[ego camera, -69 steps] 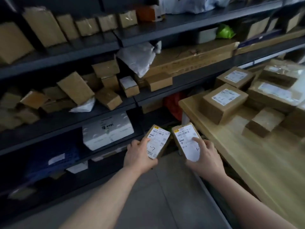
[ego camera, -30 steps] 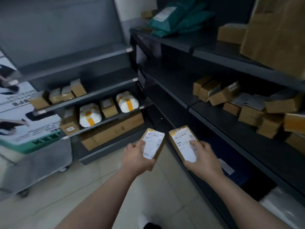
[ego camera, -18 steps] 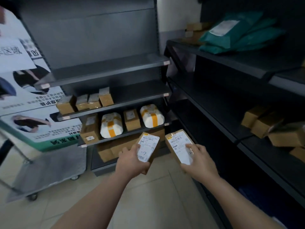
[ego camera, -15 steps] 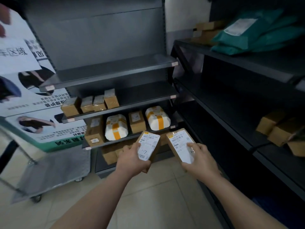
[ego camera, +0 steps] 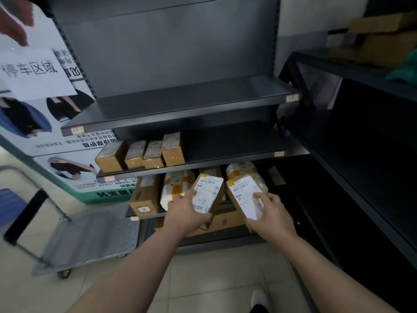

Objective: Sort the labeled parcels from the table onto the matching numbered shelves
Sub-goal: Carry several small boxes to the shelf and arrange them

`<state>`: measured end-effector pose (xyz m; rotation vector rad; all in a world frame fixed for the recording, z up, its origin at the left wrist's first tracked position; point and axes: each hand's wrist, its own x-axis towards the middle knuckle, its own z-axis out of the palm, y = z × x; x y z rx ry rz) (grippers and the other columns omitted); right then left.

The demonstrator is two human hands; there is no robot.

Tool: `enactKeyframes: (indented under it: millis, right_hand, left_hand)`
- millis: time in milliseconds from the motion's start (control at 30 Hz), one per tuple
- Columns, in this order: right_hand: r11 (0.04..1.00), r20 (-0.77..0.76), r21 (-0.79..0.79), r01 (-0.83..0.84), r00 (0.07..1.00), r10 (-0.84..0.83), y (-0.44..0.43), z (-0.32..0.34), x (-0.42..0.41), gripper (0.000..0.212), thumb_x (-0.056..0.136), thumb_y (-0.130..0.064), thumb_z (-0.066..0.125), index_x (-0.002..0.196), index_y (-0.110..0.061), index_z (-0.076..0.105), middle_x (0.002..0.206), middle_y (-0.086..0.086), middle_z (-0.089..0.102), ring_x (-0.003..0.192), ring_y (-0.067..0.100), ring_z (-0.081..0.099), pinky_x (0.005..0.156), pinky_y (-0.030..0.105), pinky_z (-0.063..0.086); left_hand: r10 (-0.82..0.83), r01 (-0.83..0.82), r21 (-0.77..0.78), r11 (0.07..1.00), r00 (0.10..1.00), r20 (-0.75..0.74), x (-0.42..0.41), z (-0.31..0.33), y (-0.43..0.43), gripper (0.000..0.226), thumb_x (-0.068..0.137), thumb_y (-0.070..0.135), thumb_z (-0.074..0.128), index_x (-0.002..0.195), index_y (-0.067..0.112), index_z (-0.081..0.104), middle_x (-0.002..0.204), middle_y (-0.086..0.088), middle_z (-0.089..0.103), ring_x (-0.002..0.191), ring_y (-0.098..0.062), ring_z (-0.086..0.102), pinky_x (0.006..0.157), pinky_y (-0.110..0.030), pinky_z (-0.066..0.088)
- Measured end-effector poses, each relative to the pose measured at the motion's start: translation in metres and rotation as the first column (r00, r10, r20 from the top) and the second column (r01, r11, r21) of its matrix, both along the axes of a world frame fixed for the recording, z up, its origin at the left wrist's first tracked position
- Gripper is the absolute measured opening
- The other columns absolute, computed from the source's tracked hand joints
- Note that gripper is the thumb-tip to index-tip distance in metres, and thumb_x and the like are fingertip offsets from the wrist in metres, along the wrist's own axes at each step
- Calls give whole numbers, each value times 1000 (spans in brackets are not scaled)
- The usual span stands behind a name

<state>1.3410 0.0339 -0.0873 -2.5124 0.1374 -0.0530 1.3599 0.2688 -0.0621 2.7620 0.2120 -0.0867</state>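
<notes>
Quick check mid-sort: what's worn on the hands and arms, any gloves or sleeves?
No gloves on the left hand or right hand. No rings, watch or wristbands show. Both forearms are uncovered to the frame edge; no sleeves in view.

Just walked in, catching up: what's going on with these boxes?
A person faces a dark grey metal shelf unit, the left hand gripping one small brown white-labelled cardboard parcel, the right hand gripping a second such parcel. Both are held in front of the lower shelves, not yet set down. Four brown boxes line a middle shelf.
</notes>
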Motion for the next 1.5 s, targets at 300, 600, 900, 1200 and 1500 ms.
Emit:
enactKeyframes:
  millis: [300,600,900,1200,1500]
  right_hand:
    - [996,-67,-33,-87,994,85,-15,10,200,84,63,-54,68,138,-41,32,139,-2,31,119,25,45,92,44,48]
    - [989,-98,-69,-134,987,127,-4,-8,314,76,69,-60,64,135,-39,32,131,3,37,110,27,49,71,32,39]
    - [841,-8,-365,-400,904,427,1,-16,327,75,83,-44,65,147,-30,30,156,0,18,138,25,23,106,42,33]
    - [821,-85,-356,-447,890,448,33,-23,339,57,98,-15,47,151,-22,25,159,3,18,147,21,10,117,35,23]
    - [782,-144,-329,-529,847,512,57,-13,359,63,98,-7,44,152,-27,19,161,5,6,148,21,4,118,34,21]
  left_hand:
    - [124,-125,-5,992,988,-89,167,22,-20,86,65,62,70,138,35,34,127,-7,45,115,-27,48,95,-41,46]
    - [143,-137,81,987,987,-71,262,7,-32,80,79,62,63,142,23,33,128,-13,43,115,-32,45,97,-40,39]
    - [-133,154,306,940,987,-88,294,-25,-28,87,88,63,48,151,10,19,152,-11,25,133,-32,28,104,-45,35]
    - [-280,320,391,863,947,-156,306,-32,-13,74,94,7,49,153,9,7,160,-17,8,148,-32,10,107,-42,41]
    - [-168,228,318,920,964,-205,327,-33,-6,82,91,5,55,155,18,5,162,-8,1,149,-24,4,109,-42,37]
